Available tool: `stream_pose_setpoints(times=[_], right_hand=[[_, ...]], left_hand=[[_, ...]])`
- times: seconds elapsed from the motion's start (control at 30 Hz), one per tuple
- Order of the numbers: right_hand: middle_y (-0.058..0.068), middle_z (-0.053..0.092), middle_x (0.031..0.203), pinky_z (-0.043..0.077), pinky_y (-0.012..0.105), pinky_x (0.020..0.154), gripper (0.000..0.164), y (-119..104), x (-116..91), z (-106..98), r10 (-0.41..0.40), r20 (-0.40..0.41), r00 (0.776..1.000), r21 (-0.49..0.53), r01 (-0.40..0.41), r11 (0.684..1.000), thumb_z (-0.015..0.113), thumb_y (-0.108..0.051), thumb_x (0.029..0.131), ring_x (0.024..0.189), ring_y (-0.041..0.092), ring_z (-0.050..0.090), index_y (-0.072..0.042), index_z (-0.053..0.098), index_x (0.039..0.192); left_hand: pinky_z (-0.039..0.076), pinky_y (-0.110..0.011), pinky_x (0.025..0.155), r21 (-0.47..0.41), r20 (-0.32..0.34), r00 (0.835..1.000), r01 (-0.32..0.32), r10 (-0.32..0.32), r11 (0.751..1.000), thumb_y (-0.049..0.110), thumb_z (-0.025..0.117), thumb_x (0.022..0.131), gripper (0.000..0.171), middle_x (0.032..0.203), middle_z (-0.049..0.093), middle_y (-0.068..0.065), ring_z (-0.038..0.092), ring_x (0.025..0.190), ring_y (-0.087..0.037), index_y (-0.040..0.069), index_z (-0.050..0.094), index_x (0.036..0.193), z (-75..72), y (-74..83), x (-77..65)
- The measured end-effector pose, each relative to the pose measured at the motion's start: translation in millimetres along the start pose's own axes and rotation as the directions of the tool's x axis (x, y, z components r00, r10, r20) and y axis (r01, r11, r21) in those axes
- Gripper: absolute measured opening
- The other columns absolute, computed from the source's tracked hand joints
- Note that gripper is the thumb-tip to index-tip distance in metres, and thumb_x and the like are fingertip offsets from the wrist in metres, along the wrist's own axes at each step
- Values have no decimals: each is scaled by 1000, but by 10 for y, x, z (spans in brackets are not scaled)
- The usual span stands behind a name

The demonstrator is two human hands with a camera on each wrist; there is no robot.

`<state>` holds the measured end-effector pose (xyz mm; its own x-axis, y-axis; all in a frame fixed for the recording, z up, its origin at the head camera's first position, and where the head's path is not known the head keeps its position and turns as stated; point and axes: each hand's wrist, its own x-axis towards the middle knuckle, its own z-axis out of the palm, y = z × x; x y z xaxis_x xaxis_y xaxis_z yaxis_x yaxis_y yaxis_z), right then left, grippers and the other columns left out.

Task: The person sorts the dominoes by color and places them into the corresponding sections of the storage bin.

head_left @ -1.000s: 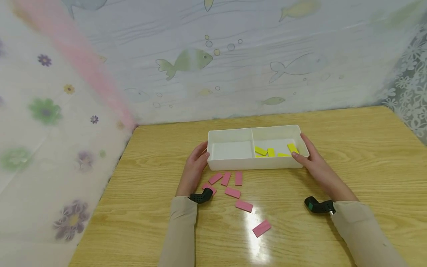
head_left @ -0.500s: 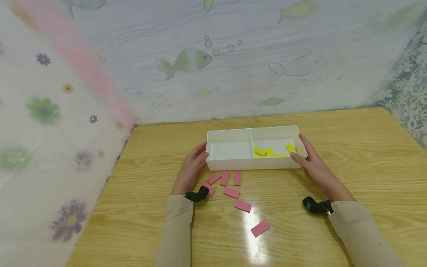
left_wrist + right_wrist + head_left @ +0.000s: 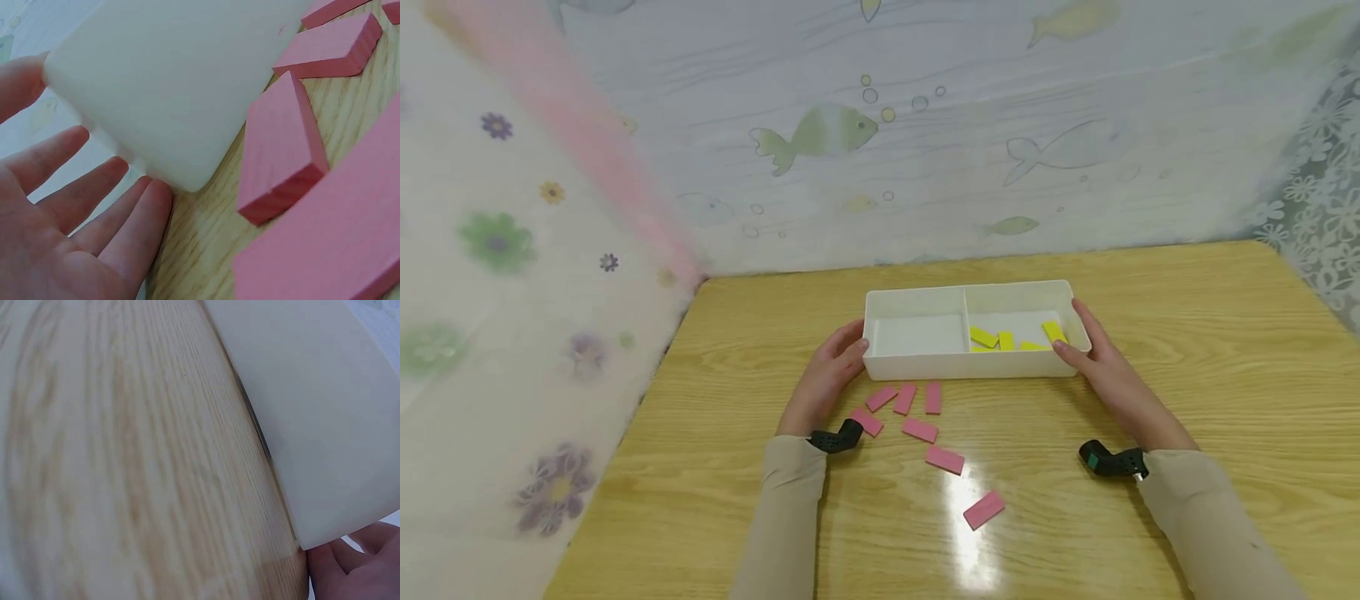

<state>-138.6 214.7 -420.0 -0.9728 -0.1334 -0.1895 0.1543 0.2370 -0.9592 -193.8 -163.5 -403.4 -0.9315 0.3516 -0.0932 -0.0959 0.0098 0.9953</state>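
Note:
In the head view, a white two-compartment box (image 3: 970, 365) stands on the table between both hands. My left hand (image 3: 827, 375) holds its left end, the thumb at the rim's front corner. The left wrist view shows that hand's (image 3: 75, 219) fingertips against the end wall. My right hand (image 3: 1108, 371) grips the right end, thumb over the front rim; in the right wrist view its fingers are partly hidden behind the box (image 3: 319, 425). Several yellow wooden tiles (image 3: 982, 337) lie in the right compartment; the left compartment is bare.
Several pink wooden tiles (image 3: 920, 430) lie loose in front of the box, the nearest pink tile (image 3: 983, 510) well towards the table's front. The wooden table (image 3: 737, 333) meets a fish-patterned wall cover (image 3: 940, 192) behind and a flowered one (image 3: 497, 333) at the left.
My left wrist and forearm have swung slightly to the left, with the hand still at the box. The box, the tiles and my right hand stay as they were.

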Motion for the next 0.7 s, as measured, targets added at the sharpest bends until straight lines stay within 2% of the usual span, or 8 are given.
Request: stream_pose_setpoints(times=[0.2, 0.37, 0.47, 0.57, 0.7], right_hand=[[-11, -16, 145, 13, 59, 99, 71, 8, 5, 14, 9, 5, 1000, 13, -9, 1000, 47, -46, 89, 131, 33, 1, -50, -6, 136], [-13, -17, 145, 9, 60, 99, 70, 18, 1, 8, 5, 5, 1000, 10, -5, 1000, 46, -46, 89, 132, 30, -7, -49, -6, 137], [-14, -16, 145, 9, 60, 99, 70, 7, -8, 6, 2, 2, 1000, -3, -2, 1000, 46, -46, 89, 132, 31, -6, -49, -5, 137], [-13, -16, 145, 11, 60, 98, 70, -16, -10, 4, 0, -1, 1000, -8, 0, 1000, 46, -45, 89, 131, 34, -2, -49, -5, 137], [-12, -16, 145, 12, 60, 98, 70, -26, 3, -4, 0, -1, 1000, -9, 0, 1000, 46, -43, 90, 131, 36, -1, -47, -5, 137]], left_hand=[[30, -39, 100, 27, -7, 999, 35, -35, 999, 23, 50, 92, 53, 141, 29, -12, 33, 126, -27, 5, 30, 138, 35, 86, -54], [34, -37, 97, 110, -34, 999, 27, -23, 994, 35, 53, 89, 56, 139, 35, -7, 39, 122, -20, 12, 35, 137, -16, -11, -11], [36, -38, 96, 181, -65, 998, 11, 1, 983, 40, 53, 87, 56, 136, 40, -4, 41, 119, -17, 15, 40, 135, -45, -34, 23], [35, -40, 95, 322, -140, 989, 9, 38, 947, 47, 53, 85, 53, 131, 45, 0, 41, 119, -15, 19, 46, 130, -52, 17, 45], [37, -40, 93, 499, -215, 972, 26, 95, 866, 49, 52, 85, 48, 128, 46, 3, 42, 117, -16, 24, 50, 127, 7, 155, 29]])
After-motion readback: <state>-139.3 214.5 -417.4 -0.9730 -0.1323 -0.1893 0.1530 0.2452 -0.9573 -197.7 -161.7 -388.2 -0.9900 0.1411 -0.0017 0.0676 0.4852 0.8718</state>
